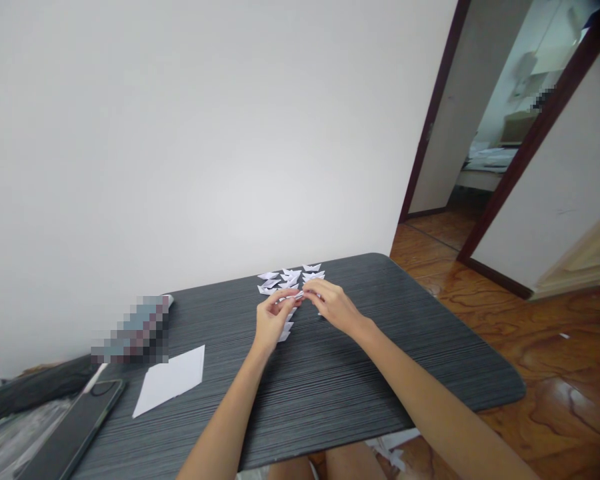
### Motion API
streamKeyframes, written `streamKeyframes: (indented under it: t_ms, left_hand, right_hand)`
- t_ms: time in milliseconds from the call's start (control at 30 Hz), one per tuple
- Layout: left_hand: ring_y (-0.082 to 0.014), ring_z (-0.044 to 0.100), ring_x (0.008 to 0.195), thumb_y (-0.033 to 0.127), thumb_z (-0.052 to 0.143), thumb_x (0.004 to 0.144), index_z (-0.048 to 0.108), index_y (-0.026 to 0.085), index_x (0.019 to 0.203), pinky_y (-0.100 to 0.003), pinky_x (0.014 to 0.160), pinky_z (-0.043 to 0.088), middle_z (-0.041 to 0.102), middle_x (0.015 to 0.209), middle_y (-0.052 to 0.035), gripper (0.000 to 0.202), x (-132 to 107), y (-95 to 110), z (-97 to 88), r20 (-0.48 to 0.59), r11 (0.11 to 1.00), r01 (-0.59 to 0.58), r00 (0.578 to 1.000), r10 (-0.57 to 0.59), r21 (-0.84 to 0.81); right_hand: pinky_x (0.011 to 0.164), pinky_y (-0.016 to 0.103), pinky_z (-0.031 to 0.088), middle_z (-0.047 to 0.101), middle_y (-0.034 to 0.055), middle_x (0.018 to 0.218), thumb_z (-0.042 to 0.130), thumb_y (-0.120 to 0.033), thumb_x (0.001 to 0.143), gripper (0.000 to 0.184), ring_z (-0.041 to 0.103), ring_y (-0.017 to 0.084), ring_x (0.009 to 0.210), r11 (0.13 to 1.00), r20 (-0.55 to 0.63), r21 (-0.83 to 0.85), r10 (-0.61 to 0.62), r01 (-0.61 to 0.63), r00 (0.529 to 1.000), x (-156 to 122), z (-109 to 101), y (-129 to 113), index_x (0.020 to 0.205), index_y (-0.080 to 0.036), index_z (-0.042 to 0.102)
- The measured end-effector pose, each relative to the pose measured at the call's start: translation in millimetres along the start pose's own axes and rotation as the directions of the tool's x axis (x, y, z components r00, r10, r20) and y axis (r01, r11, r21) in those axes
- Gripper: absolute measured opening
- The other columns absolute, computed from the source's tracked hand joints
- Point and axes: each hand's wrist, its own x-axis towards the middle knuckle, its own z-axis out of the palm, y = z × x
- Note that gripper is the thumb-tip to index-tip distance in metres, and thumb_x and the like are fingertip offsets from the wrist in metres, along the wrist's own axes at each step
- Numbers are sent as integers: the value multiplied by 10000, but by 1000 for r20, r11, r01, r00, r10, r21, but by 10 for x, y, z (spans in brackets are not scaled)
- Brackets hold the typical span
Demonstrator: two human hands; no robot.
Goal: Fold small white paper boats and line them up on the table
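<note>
Above the middle of the table, a small folded piece of white paper (300, 295) is pinched between my two hands. My left hand (271, 319) grips its left end, thumb and fingers pressed together. At its right end, my right hand (336, 304) closes on it with the fingertips. Folded white paper boats (291, 274) stand in rows just beyond and beneath the hands. Several more boats (286, 328) show beside my left hand, partly covered by it. One paper boat (312, 268) sits at the far right of the group.
A stack of white paper sheets (173, 380) lies left on the dark table (220, 407). Farther left are a phone (75, 433) and a blurred-out item (137, 330). A white wall (205, 133) borders the back. Paper scraps (393, 448) lie below the front edge.
</note>
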Motion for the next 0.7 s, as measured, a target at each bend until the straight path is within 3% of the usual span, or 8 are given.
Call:
streamKeyframes:
  t_ms: [133, 267, 433, 700]
  left_hand:
    - [-203, 593, 860, 242, 648, 645, 646, 142, 817, -355, 822, 476, 615, 931, -64, 199, 1, -11, 0, 4, 996, -84, 996, 84, 1]
    - [-197, 600, 846, 233, 637, 659, 647, 147, 832, -342, 805, 486, 616, 934, -64, 193, 0, -16, 1, 11, 996, -84, 996, 84, 2]
    - [-183, 614, 814, 267, 631, 663, 654, 156, 820, -334, 792, 489, 644, 925, -62, 194, 4, -17, 7, -28, 1000, 10, 1000, -11, -25]
    - [-183, 637, 781, 217, 694, 591, 654, 123, 791, -322, 791, 481, 681, 823, -76, 225, 27, -82, -8, -26, 941, 182, 980, -198, -287]
  right_hand:
    - [729, 276, 439, 577, 60, 822, 392, -169, 838, 147, 543, 157, 782, 1000, -3, -3, 10, -10, 1000, -4, -11, 13, 823, -174, 538]
    - [739, 278, 439, 570, 61, 826, 394, -162, 839, 141, 542, 157, 791, 1000, -1, -10, 5, -5, 1000, -3, -18, 5, 815, -171, 532]
    - [766, 299, 449, 566, 73, 865, 376, -170, 848, 164, 546, 163, 832, 999, -17, -20, -46, 45, 999, 0, -1, -13, 849, -175, 540]
    - [750, 254, 469, 542, 87, 958, 356, -153, 853, 203, 560, 147, 840, 986, 9, -144, -87, 87, 996, -36, 23, -5, 905, -172, 551]
